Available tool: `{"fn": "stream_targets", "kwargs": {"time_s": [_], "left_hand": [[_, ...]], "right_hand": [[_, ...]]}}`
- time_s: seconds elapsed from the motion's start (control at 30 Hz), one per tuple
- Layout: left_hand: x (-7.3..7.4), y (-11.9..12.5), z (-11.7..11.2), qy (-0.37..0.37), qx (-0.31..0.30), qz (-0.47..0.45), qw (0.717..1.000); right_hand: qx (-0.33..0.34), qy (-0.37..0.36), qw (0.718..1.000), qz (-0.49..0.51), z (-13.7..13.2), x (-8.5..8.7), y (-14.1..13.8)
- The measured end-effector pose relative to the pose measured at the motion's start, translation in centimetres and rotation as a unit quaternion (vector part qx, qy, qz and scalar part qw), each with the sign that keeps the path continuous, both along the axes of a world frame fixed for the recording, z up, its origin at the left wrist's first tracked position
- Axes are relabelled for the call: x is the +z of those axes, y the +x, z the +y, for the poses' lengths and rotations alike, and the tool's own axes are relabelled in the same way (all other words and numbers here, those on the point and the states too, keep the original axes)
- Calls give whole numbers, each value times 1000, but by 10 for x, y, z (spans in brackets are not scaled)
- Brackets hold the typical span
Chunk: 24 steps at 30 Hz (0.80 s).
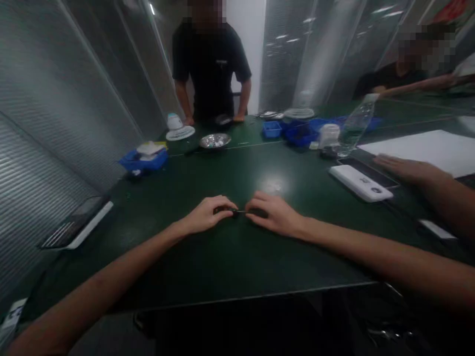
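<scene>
Low over the green table, my left hand [211, 213] is closed, thumb and fingers pinching a small dark piece [235, 212]. Opposite it, my right hand [273, 212] is closed too, its fingertips around the end of a thin, light shaft [241, 211]. This shaft spans the narrow gap between the two hands and meets the dark piece. Fingers cover most of both things, and they are too small and blurred for me to tell their exact kind.
A white device [359, 183] lies right, beside a dark phone [367, 172]. Behind stand a clear bottle [358, 126], metal bowl [215, 141] and blue basket [144, 160]. Another person's hand [411, 169] rests at right. A person [211, 64] stands across the table [237, 267].
</scene>
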<state>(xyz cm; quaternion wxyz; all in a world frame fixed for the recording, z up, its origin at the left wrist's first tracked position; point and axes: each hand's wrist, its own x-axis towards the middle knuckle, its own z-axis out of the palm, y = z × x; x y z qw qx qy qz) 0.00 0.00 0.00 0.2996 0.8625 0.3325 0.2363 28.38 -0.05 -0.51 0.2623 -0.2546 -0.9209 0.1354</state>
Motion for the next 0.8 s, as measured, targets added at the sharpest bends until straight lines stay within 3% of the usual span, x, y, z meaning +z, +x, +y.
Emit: {"fn": "stream_targets", "kwargs": {"time_s": [0.3,0.57,0.8], "left_hand": [[5,7,-2,5,-26,7,1000],[3,15,-5,52,-50,25,997],[-1,13,-5,26,43,23,998]], "right_hand": [[22,-2,1000,-19,-2,1,-2],[51,-9,999,-15,-2,2,-3],[-56,-17,998,6,-1,2,-4]]}}
